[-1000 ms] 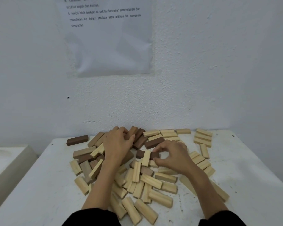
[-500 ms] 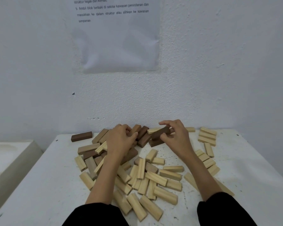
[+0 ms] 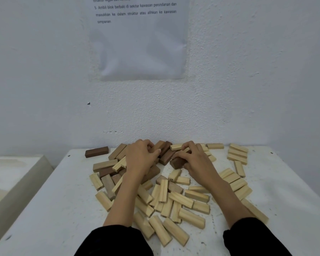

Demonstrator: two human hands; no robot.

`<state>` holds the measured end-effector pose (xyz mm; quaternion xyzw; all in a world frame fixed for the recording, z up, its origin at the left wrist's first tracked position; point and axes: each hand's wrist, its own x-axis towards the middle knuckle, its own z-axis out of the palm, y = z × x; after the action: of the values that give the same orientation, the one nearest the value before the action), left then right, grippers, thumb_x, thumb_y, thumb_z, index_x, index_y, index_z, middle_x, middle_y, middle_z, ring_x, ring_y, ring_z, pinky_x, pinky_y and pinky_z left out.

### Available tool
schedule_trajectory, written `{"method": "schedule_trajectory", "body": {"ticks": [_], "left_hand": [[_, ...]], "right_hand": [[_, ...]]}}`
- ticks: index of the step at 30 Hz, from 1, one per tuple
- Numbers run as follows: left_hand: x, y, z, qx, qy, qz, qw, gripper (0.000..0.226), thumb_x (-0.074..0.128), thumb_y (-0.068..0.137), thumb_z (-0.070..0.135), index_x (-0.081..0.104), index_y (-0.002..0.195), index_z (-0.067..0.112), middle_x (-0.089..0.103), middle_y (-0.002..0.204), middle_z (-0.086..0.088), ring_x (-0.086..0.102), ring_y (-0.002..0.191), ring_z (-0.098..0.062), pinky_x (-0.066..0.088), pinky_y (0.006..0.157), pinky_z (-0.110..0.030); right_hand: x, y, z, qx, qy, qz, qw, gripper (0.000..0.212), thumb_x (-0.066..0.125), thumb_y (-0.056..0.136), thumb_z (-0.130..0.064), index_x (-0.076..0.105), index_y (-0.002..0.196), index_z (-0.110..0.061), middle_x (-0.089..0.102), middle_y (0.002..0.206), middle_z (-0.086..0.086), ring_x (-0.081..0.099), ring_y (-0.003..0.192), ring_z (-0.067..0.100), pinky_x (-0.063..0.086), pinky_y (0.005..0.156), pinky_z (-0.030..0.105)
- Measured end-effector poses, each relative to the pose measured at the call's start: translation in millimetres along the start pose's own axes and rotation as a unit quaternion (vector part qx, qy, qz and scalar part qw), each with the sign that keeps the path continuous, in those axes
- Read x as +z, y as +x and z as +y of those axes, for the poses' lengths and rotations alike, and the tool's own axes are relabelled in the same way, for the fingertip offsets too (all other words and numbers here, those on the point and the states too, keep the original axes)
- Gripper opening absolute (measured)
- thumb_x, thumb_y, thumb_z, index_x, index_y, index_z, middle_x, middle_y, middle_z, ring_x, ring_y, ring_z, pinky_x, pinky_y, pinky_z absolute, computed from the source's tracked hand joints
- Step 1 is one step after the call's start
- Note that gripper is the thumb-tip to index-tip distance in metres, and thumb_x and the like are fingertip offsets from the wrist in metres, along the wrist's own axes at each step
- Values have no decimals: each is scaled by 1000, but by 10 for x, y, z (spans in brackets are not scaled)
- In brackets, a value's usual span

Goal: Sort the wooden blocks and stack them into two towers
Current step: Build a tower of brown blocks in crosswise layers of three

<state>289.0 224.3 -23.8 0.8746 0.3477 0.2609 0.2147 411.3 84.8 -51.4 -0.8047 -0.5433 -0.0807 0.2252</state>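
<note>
Several wooden blocks lie scattered on a white table (image 3: 44, 209). Pale blocks (image 3: 181, 199) fill the front and middle of the heap. Dark brown blocks (image 3: 166, 157) gather at the back, near the wall. My left hand (image 3: 139, 156) rests on the back of the heap, its fingers curled over a brown block (image 3: 158, 145). My right hand (image 3: 194, 159) is beside it, closed on a dark brown block (image 3: 176, 162) that sits low at the table. No tower stands anywhere.
One dark block (image 3: 96, 151) lies alone at the back left. A neat row of pale blocks (image 3: 237, 153) sits at the back right. A sheet of printed paper (image 3: 139, 39) hangs on the wall. A white ledge (image 3: 11, 180) adjoins the table's left.
My right hand picked a dark brown block from the heap's middle, lifted it toward the back, and has now lowered it onto the table by the other dark blocks. My left hand stayed put.
</note>
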Motion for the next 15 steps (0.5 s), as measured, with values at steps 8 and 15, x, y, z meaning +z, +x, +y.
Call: {"method": "schedule_trajectory", "body": {"ticks": [8,15], "left_hand": [[-134,-25,77,-3,-65,7,998,20,68,81,23,69,97,12,66,87,-1,58,79,-12,43,68,-24],[-329,-359,229,14,-88,1,996,16,71,79,22,68,92,14,64,84,4,58,76,-10,43,63,-19]], "right_hand": [[-70,-43,27,5,190,119,974,53,55,75,13,64,110,-26,47,107,2,44,100,20,40,82,24],[-155,-522,-314,69,277,275,918,51,51,75,8,62,113,-24,48,109,1,49,104,17,46,90,22]]}}
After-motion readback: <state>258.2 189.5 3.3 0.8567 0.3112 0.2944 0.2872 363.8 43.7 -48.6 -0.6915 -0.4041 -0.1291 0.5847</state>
